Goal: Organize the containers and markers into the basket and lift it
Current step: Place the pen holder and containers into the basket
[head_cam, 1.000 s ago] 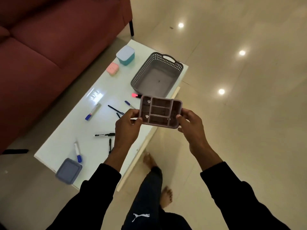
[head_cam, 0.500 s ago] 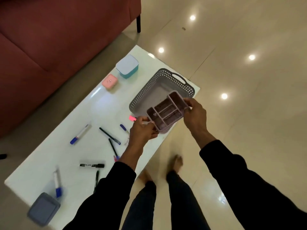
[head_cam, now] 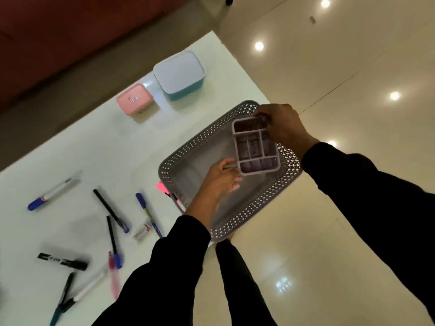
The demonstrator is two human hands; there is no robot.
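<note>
- Step in hand: the first container, a mauve divided organizer [head_cam: 256, 147], is going into the grey perforated basket [head_cam: 249, 208], which stands at the right edge of the white tabletop [head_cam: 98, 147].
- The left hand [head_cam: 221, 177] pinches the organizer's near-left corner; the right hand [head_cam: 280, 124] grips its far-right corner. Both are closed on it.
- The organizer sits over the far right part of the basket, open side up. Whether it touches the basket floor or hangs just above it cannot be told.
- Still out on the tabletop: a white-lidded teal box [head_cam: 180, 75] and a pink case [head_cam: 134, 98] beyond the basket, and to the left a scatter of pens and markers, among them a black marker [head_cam: 62, 261] and a blue-capped marker [head_cam: 53, 192]. A pink highlighter [head_cam: 161, 185] lies just beside the basket's left wall.
- Next, judging by this: set the organizer flat against a basket wall so room is left for the two boxes, let go with both hands, then reach for the nearest items.
</note>
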